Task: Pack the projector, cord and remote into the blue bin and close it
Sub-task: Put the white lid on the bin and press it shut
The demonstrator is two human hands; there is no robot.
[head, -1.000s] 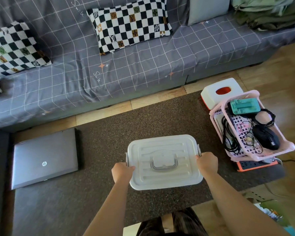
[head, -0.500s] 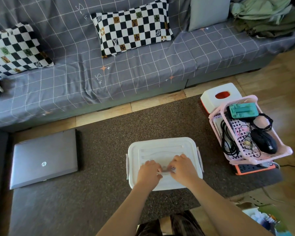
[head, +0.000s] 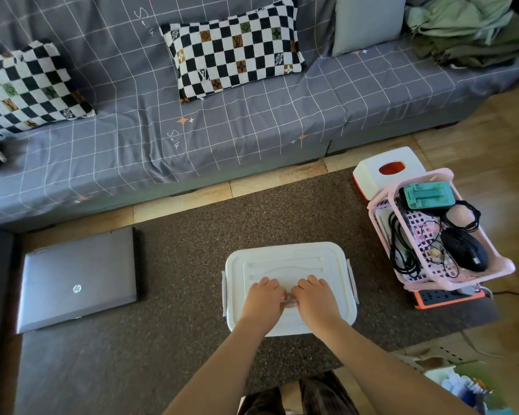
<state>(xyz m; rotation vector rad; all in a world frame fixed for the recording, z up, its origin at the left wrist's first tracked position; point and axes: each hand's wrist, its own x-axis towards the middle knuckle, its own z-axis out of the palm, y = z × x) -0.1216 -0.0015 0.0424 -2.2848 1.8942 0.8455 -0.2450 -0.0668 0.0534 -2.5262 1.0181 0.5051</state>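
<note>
Both hands moved from bin sides onto lid [head: 327, 259], one bin, two hands

Closed laptop [head: 77, 280], pink basket [head: 450, 283] (cables inside), 2 checkered pillows [head: 234, 49]

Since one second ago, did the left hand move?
Yes. The left hand went from the lid's left edge inward to its middle, beside the right hand.

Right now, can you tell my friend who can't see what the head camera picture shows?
Two bare hands, left hand and right hand, rest side by side on the white lid of a closed bin on a dark rug. A shut grey laptop lies to the left, a pink basket of cables to the right, a grey sofa beyond.
</note>
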